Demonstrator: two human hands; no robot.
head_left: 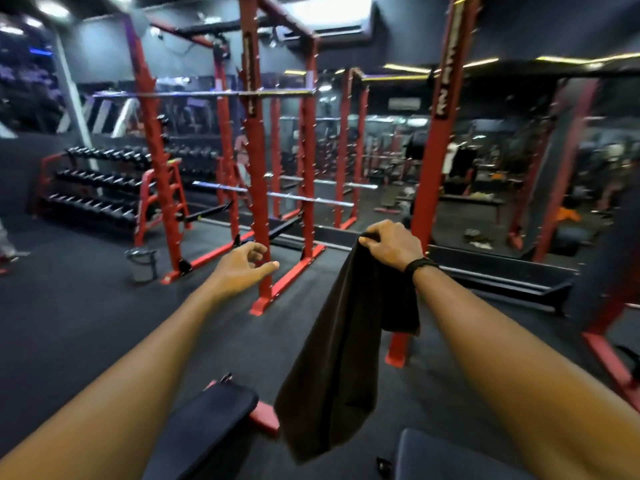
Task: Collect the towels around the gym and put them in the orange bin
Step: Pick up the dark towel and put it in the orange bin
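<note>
- The right hand [393, 245], right of the frame's centre, grips the top edge of a dark towel [343, 355] with fingers curled over the cloth; a black band sits on that wrist.
- The towel hangs straight down from the hand in loose folds, its lower end reaching the bottom centre of the frame, clear of the floor.
- The left hand [242, 268], just left of centre, holds nothing; its fingers are loosely curled and the thumb points toward the towel, with a gap between the two.
- Both bare forearms stretch up from the lower corners of the frame.
- Behind the hands stands a red power rack [256, 161] with silver bars across it, filling the middle of the frame.
- A dumbbell rack [100, 181] with three tiers stands at the left, against the wall.
- A small grey bin [142, 265] sits on the dark floor [69, 323] beside the rack's left foot.
- Dark padded bench cushions [211, 420] show at the bottom edge, under the arms.
- Something orange [568, 214] shows far off at the right, too blurred to identify.
</note>
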